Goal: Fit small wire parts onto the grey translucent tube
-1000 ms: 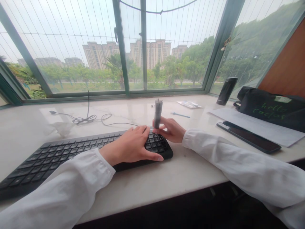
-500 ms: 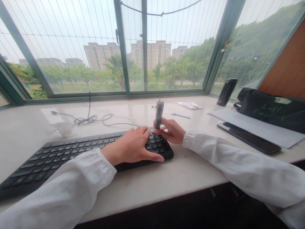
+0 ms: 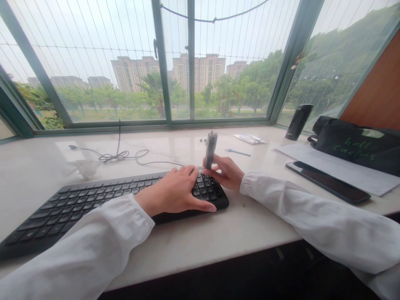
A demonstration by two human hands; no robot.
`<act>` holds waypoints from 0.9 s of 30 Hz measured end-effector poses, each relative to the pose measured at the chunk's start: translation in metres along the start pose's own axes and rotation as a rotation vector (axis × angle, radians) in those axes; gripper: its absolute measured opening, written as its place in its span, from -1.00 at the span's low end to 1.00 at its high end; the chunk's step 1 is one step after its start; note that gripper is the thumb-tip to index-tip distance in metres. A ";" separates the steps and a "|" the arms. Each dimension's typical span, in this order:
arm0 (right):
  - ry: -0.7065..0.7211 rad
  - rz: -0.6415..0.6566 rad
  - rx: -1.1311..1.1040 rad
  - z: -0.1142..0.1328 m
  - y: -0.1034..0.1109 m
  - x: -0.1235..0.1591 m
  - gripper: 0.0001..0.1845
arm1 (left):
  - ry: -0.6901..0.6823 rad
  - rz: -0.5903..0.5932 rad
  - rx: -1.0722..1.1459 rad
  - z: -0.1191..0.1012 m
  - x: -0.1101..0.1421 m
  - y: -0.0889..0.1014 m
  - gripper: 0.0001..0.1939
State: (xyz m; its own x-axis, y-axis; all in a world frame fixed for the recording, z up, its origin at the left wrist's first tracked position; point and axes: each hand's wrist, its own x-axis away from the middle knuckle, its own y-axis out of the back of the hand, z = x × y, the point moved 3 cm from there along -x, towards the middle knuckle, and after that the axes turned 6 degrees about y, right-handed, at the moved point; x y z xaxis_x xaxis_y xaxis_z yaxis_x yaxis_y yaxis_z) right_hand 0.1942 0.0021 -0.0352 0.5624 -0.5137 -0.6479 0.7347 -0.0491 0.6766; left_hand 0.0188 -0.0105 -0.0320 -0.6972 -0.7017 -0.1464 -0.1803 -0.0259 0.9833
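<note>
A black keyboard (image 3: 84,204) lies aslant on the pale worktop, its right end under both hands. My left hand (image 3: 175,191) rests palm down across it with the fingers stretched out and the thumb apart, near the front edge. At the keyboard's far right corner, my right hand (image 3: 228,171) is closed around a slim grey tool (image 3: 211,149). The tool stands nearly upright, with small prongs on its top end. Its lower end is down at the keys, and my fingers partly hide it.
A looped black cable (image 3: 114,156) and a crumpled whitish piece (image 3: 86,168) lie behind the keyboard. Beyond the tool are a blue stick (image 3: 238,152) and a flat packet (image 3: 249,138). To the right are a phone (image 3: 328,182), paper (image 3: 343,166), a black bag (image 3: 359,141) and a black cylinder (image 3: 299,122).
The whole view has shifted very slightly. The grey tool leans a little more to the right at its top; both hands keep their places on the keyboard.
</note>
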 end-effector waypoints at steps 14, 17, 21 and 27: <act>0.002 -0.038 0.012 -0.002 0.000 0.004 -0.85 | 0.004 -0.014 -0.030 0.000 0.000 -0.002 0.00; -0.044 -0.035 -0.037 -0.003 -0.001 0.003 -0.84 | 0.007 -0.021 -0.034 0.000 0.000 -0.002 0.01; -0.158 -0.127 -0.217 -0.012 0.005 0.002 -0.74 | 0.010 -0.024 -0.045 0.000 0.000 -0.002 0.06; -0.276 -0.369 -0.415 -0.035 0.025 0.001 -0.63 | 0.018 -0.014 -0.064 0.000 0.000 -0.002 0.17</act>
State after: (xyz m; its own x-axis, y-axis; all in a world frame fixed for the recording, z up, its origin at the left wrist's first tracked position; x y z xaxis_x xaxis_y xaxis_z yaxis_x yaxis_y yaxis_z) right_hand 0.2260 0.0305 -0.0311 0.1654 -0.7318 -0.6612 0.9794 0.0434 0.1970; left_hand 0.0194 -0.0104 -0.0343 -0.6824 -0.7135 -0.1589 -0.1452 -0.0807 0.9861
